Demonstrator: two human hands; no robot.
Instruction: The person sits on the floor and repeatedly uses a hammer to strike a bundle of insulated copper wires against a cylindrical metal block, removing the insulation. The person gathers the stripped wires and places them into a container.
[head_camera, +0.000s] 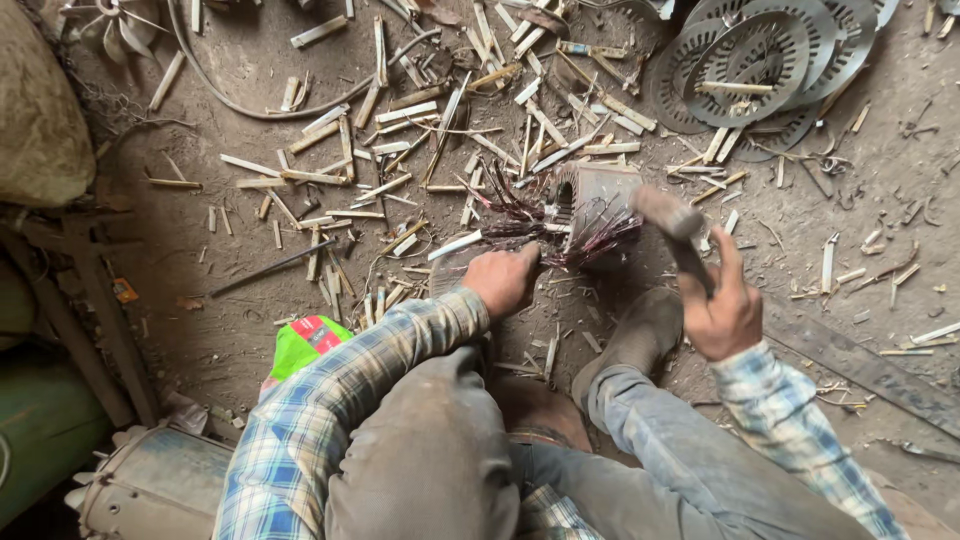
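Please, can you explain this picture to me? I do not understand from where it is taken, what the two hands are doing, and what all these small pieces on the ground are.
The picture comes from a camera worn on the person's head, so it looks down on their own arms, knees and the dirt floor. The person wears a checked shirt and grey trousers and sits low, one shoe beside the work.

The left hand is closed near a ribbed metal cylinder with dark reddish wires sticking out of it. What its fingers grip is hidden. The right hand holds a hammer, its head blurred beside the cylinder.

Around them lie many short pale strips, a thin dark rod, a cable and, at the top right, a stack of slotted round metal plates. At the lower left are a green and red packet and a grey metal housing.
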